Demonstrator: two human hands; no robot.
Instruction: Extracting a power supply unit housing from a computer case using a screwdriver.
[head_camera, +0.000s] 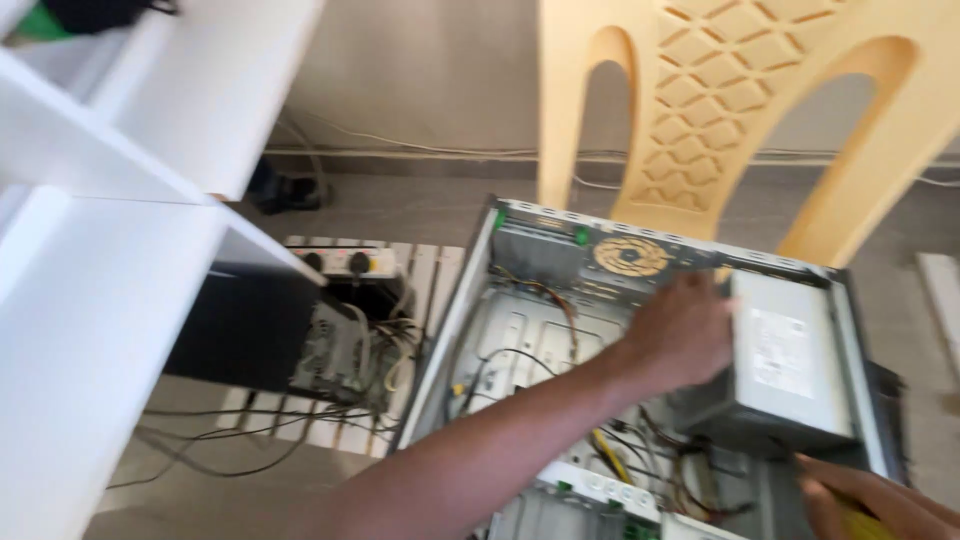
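One white shelving unit (110, 230) fills the left; one yellow plastic chair (740, 110) stands behind. One open computer case (520, 340) lies on the floor. Inside it sits one grey power supply (790, 370), left hand (685, 335) pressed flat against its side, fingers curled. Right hand (880, 500) grips something yellow, low right. One second computer (250, 330) trails cables (240, 440).

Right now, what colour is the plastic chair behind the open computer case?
Pale yellow, with a lattice-pattern backrest; the chair shows in the head view.
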